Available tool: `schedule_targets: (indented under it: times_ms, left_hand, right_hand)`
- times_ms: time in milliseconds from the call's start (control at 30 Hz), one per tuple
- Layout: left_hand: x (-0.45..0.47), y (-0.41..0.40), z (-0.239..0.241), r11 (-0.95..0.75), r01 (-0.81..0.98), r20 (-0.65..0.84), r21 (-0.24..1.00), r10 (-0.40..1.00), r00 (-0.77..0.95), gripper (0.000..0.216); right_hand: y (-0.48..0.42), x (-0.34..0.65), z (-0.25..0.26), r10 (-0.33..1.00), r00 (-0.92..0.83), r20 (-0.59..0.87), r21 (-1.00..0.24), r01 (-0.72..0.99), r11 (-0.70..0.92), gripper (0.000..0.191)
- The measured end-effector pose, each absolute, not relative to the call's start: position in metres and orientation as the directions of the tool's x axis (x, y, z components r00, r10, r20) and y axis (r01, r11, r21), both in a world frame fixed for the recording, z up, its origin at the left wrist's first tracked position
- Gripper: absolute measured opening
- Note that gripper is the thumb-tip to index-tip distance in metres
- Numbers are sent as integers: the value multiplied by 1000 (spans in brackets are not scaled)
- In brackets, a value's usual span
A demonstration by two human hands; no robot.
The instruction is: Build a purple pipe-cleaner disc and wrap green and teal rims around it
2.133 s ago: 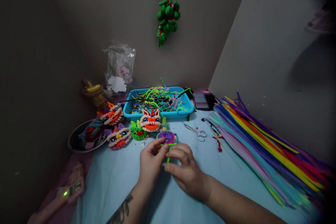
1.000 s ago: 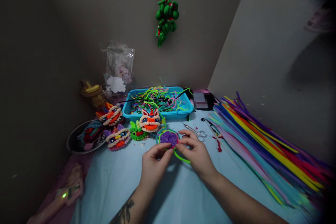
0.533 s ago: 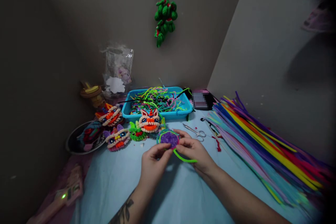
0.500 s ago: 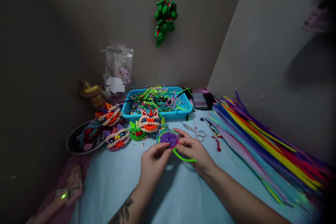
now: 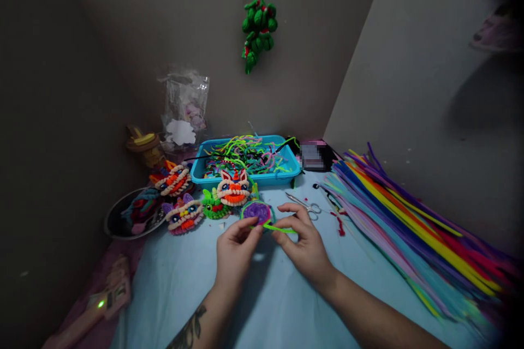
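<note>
My left hand (image 5: 237,245) pinches the lower edge of a round purple coil of pipe cleaner (image 5: 256,211) rimmed in pink and bright green, thumb in front. From its right side sticks out a bright green pipe cleaner end (image 5: 268,226). That end runs between the thumb and index finger of my right hand (image 5: 305,242), which are closed around it, while the other fingers curve above. Just behind the coil stand pipe-cleaner lion heads, an orange and cream one (image 5: 234,188) and a green one (image 5: 213,204). Small scissors (image 5: 305,205) lie beyond my right fingers.
A blue tray (image 5: 245,179) of pipe-cleaner scraps stands at the back. Long pipe cleaners (image 5: 393,218) in many colours fan across the right. At left are more lion heads (image 5: 185,215), a dark bowl (image 5: 117,223) and a pink glue gun (image 5: 117,289). A green ornament (image 5: 258,24) hangs on the wall.
My right hand has come off the coil's right edge and taken the green end between its fingers. The coil has shifted slightly left with my left hand.
</note>
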State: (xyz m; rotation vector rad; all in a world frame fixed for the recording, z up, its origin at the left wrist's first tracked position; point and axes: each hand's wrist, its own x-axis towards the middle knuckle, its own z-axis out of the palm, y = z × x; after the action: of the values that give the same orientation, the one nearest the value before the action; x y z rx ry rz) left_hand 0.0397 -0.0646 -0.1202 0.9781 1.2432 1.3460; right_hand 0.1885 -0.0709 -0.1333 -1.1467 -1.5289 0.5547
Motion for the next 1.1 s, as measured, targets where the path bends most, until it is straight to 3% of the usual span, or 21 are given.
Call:
schedule_targets:
  times_ms: [133, 233, 333, 433, 500, 700, 800, 867, 933, 1000, 1100]
  left_hand:
    - [40, -63, -127, 88, -178, -110, 980, 987, -119, 26]
    - [39, -62, -131, 136, -241, -163, 961, 982, -96, 31]
    - [38, -61, -133, 133, -287, -169, 949, 980, -103, 34]
    - [37, -60, -132, 98, -308, -141, 946, 982, -121, 34]
    - [37, -61, -131, 81, -311, -125, 947, 984, -124, 32]
    - [38, -62, -131, 66, -303, -101, 951, 990, -102, 29]
    - [38, -61, -130, 57, -296, -95, 954, 989, -116, 29]
    - [37, -61, -130, 45, -296, -95, 954, 983, -156, 29]
    - [37, -62, -129, 35, -290, -92, 956, 978, -187, 29]
    - [37, -63, -129, 32, -272, -85, 962, 979, -185, 28]
    - [38, -65, -127, 26, -220, -60, 975, 987, -150, 23]
  right_hand:
    - [-64, 199, -134, 873, 217, 437, -879, 308, 363, 10]
    - [-55, 206, -136, 874, 344, 343, -939, 165, 303, 15]
    - [-49, 205, -138, 930, 301, 211, -970, -53, 237, 19]
    - [-49, 199, -138, 966, 247, 75, -956, -259, 141, 41]
    - [-50, 195, -138, 976, 216, 28, -946, -309, 96, 51]
    - [-54, 191, -139, 991, 104, 88, -971, -214, 109, 29]
    - [-55, 194, -138, 964, 224, 145, -967, -174, 186, 29]
    - [-57, 197, -135, 924, 287, 252, -961, -42, 275, 20]
    - [-60, 199, -133, 904, 228, 362, -930, 154, 333, 8]
    - [-63, 198, -131, 899, 159, 408, -887, 303, 349, 8]
    - [-66, 196, -130, 889, 162, 427, -858, 382, 343, 13]
